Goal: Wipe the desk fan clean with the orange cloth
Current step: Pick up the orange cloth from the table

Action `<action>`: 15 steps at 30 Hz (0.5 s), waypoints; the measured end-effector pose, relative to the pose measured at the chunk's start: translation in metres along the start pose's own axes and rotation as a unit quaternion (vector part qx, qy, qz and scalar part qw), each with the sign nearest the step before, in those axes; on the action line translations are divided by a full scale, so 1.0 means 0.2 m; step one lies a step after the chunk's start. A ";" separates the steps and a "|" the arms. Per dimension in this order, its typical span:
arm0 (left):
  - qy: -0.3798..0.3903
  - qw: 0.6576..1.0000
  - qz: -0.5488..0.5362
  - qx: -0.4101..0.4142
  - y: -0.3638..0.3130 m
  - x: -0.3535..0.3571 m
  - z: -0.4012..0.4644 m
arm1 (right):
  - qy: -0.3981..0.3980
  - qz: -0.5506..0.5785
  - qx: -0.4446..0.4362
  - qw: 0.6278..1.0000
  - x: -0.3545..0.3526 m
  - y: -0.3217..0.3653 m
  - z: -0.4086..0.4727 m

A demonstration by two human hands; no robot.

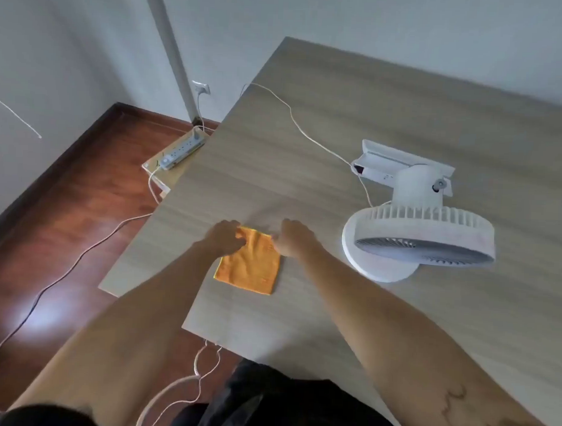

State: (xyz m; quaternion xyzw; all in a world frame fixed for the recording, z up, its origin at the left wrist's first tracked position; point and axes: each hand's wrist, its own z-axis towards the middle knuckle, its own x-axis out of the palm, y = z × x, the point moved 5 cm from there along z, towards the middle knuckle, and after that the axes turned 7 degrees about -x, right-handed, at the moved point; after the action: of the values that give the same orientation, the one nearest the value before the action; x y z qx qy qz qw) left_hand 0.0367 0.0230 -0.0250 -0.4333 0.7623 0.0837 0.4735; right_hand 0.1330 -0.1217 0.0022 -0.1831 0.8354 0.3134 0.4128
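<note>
Both hands are down on the orange cloth [249, 262], which lies flat on the counter [388, 121] not far in from the near edge, towards the left side. The left hand [224, 236] has its fingers curled onto the cloth's far left corner and the right hand [293, 238] is at the far right corner, so they're apart from each other, one per corner. Looks to me like a pinch on each corner, either to lift the cloth or fold it into a pad before wiping, but the fingertips are too blurry to say whether they're actually clamped on fabric or just resting on it.

The desk fan [416, 217] sits just beside the cloth, off towards the right, well in from any edge. Its head is tipped forward over the round base, grille facing down and towards the person, which probably makes the back housing and rim easy to reach first. A white cable [295, 121] runs from its rear across the counter and over the left edge, and there's a power strip [180, 152] below that edge; I can't tell if the fan is plugged into it.

The blades are mostly lost in shadow, so no way to judge how dusty it is.
</note>
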 end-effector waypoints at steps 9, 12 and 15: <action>-0.007 1.000 -0.010 -0.007 0.03 0.07 -0.03 | -0.006 0.089 0.080 0.993 0.19 -0.10 -0.04; -0.001 1.000 -0.016 -0.009 0.03 0.07 -0.03 | 0.002 0.166 0.102 0.981 0.20 -0.10 -0.04; 0.009 0.999 -0.026 -0.019 0.04 0.06 -0.03 | 0.012 0.266 0.149 0.952 0.22 -0.08 -0.05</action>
State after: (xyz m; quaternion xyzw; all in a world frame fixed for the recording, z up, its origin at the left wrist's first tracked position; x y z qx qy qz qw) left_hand 0.0248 0.0169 -0.0329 -0.4627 0.7530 0.0821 0.4606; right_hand 0.1106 -0.1419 -0.0347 0.1054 0.8956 0.2820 0.3274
